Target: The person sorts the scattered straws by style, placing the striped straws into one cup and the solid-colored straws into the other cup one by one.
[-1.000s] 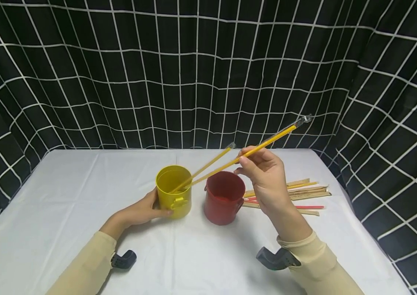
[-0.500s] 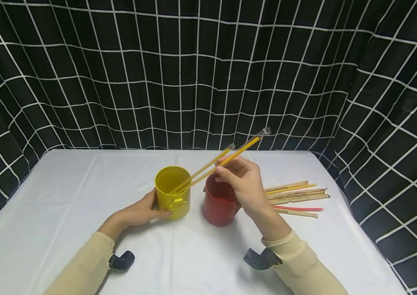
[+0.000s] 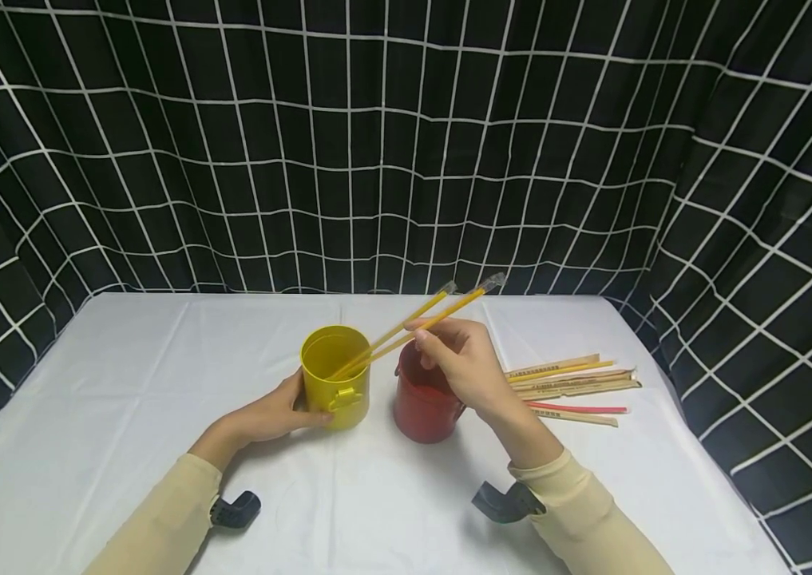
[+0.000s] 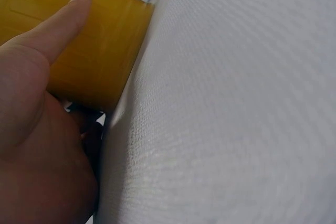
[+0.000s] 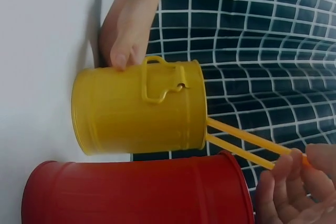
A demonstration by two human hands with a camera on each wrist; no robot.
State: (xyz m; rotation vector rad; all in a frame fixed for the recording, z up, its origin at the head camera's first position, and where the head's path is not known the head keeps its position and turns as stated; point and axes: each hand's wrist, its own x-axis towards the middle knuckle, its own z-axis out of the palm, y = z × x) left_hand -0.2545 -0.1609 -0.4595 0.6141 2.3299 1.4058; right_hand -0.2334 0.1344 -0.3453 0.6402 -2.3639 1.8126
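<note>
The left hand [image 3: 262,414] grips the side of a small yellow metal bucket [image 3: 358,409], its thumb across the front wall in the left wrist view. Above the red bucket [image 3: 423,414], the right hand [image 3: 469,366] pinches a yellow straw [image 3: 461,303] in a clear wrapper. That straw slants down to the left, its lower end inside the yellow bucket. A second wrapped yellow straw [image 3: 416,314] leans in the same bucket against its right rim. In the right wrist view, both straws come out of the yellow bucket [image 5: 121,114] side by side.
Right of the red bucket lie several brown paper-wrapped sticks [image 3: 578,389], another yellow straw [image 3: 585,366] and a pink straw [image 3: 585,410]. A white cloth covers the table [image 3: 125,383]. A black curtain [image 3: 377,144] with a white grid surrounds the back and sides.
The right hand has moved left and slightly lower with its straw, which has slid deeper into the yellow bucket. The left hand stays on the bucket.
</note>
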